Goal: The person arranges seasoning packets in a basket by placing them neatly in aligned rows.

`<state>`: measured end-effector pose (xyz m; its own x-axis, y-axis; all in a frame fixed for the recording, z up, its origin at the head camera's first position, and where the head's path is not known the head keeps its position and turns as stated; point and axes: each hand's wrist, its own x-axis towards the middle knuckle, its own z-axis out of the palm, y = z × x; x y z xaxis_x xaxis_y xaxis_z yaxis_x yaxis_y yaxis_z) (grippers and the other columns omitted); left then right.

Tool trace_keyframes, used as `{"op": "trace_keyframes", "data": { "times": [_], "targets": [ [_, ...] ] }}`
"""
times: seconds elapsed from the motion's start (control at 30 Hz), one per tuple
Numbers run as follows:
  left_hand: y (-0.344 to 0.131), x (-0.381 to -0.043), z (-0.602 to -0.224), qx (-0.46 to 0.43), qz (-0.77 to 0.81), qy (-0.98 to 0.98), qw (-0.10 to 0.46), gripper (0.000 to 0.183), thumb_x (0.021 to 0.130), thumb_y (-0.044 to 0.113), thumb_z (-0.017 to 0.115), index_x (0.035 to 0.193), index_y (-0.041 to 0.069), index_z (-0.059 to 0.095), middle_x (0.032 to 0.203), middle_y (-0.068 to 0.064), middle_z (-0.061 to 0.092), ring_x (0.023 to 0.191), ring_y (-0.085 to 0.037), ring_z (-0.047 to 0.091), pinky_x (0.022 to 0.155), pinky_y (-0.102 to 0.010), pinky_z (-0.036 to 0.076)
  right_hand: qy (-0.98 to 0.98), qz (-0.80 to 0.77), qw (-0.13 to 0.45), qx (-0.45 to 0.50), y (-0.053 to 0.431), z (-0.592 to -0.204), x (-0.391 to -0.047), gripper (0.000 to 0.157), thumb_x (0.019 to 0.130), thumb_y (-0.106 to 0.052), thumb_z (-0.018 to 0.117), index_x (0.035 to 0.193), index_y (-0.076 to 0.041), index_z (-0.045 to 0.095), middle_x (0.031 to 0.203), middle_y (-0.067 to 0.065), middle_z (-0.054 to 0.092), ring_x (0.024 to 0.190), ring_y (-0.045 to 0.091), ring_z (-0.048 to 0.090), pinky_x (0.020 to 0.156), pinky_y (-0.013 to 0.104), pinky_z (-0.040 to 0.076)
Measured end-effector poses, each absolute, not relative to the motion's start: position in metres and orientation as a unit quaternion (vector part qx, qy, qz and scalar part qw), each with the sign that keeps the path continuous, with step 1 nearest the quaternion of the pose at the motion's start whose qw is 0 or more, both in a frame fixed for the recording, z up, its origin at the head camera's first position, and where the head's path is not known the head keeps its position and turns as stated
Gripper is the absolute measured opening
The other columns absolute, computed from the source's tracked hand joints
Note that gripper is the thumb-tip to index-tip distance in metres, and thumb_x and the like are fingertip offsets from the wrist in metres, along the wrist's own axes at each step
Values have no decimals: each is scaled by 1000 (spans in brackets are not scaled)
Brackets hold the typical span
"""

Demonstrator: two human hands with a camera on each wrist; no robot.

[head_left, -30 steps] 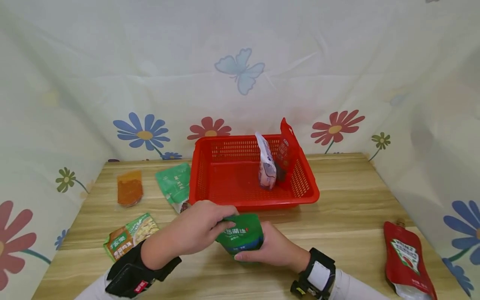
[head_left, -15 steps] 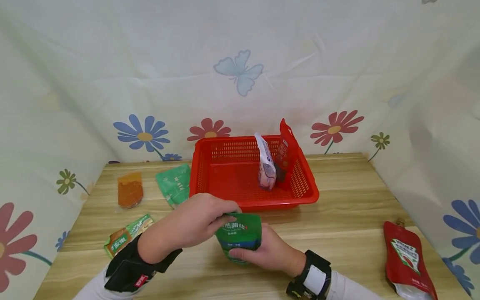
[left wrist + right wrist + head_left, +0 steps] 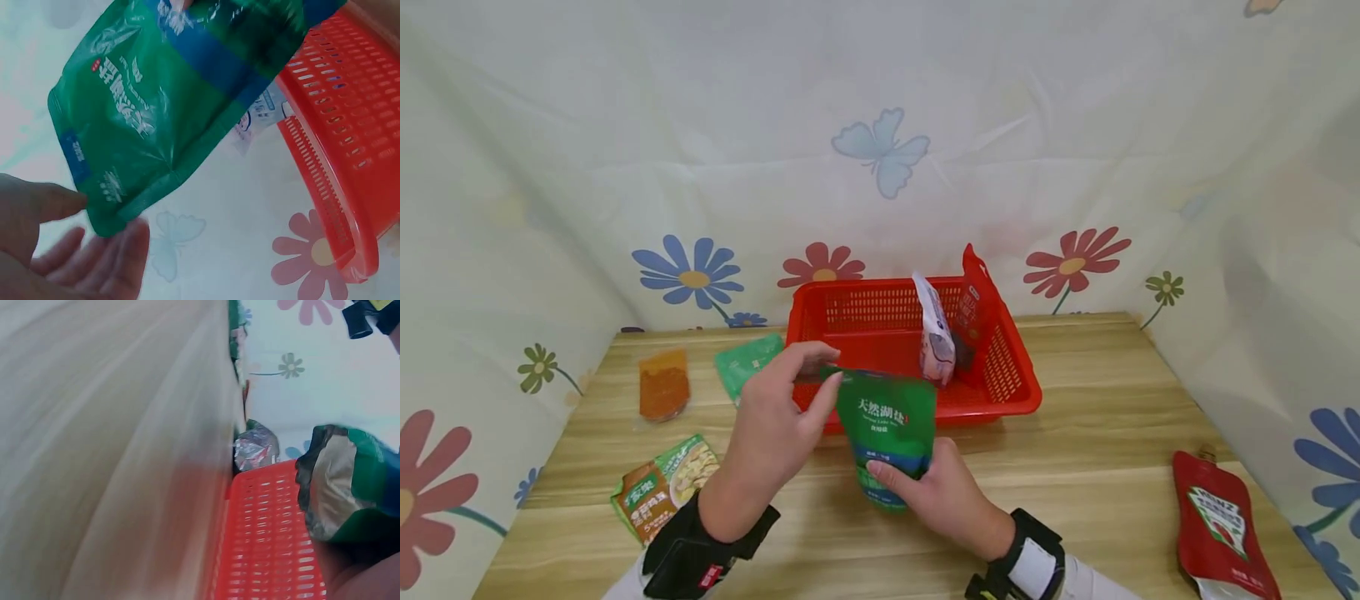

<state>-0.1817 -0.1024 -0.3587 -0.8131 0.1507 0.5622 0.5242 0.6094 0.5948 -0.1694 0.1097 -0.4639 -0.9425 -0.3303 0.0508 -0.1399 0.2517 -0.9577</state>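
Observation:
My right hand point(image 3: 958, 500) grips a green pouch of lake salt point(image 3: 887, 417) low on its side, thumb across the front. The pouch stands upright in front of the red basket point(image 3: 1026, 367). Its silvery bottom shows in the right wrist view. My left hand point(image 3: 778, 412) is at the pouch's upper left corner, thumb and fingers spread apart around it. In the left wrist view, the left fingertips point(image 3: 134, 240) are right at that corner of the salt pouch point(image 3: 150, 106).
A white-and-pink packet point(image 3: 936, 342) and a red packet point(image 3: 977, 304) stand in the basket's right side. On the left lie an orange-brown packet point(image 3: 664, 387), a light green packet point(image 3: 745, 364) and a brown-green packet point(image 3: 662, 487). A Heinz ketchup pouch point(image 3: 1221, 521) lies far right.
The salt pouch has been raised and straightened upright, its front now facing me. My left hand has shifted up and left and loosened from the pouch's top edge; the right keeps its grip.

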Motion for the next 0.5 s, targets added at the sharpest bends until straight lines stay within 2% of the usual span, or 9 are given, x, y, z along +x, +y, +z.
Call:
{"op": "trace_keyframes", "data": {
  "times": [0.13, 0.27, 0.37, 0.5],
  "targets": [
    [-95, -181, -363, -174, -377, -861, 294, 36, 87, 10, 81, 116, 6, 61, 111, -9, 68, 96, -21, 67, 85, -38, 63, 785, -606, 70, -108, 105, -458, -169, 50, 92, -39, 77, 136, -27, 57, 128, -3, 72, 113, 18, 71, 102, 48, 56],
    [-81, -175, -364, -177, -301, -884, 312, 30, 89, 20, 80, 108, 3, 64, 105, -12, 70, 91, -25, 68, 80, -37, 63, 788, -608, 35, -92, 101, -455, -167, 46, 92, -37, 77, 134, -26, 60, 124, -3, 73, 108, 16, 73, 97, 40, 59],
    [-64, -164, -363, -157, -238, -917, 279, 41, 93, 37, 75, 109, 0, 67, 100, -14, 73, 85, -26, 71, 78, -37, 64, 787, -609, 8, -99, 98, -453, -165, 40, 93, -29, 77, 130, -21, 63, 119, 0, 76, 102, 14, 74, 92, 30, 60],
    [-43, -149, -360, -112, -174, -956, 208, 66, 94, 59, 63, 111, -4, 65, 100, -18, 73, 82, -30, 73, 75, -40, 64, 782, -609, -27, -127, 96, -450, -161, 27, 94, -14, 74, 120, -10, 68, 106, 5, 77, 91, 8, 72, 85, 24, 60]
  ]
}}
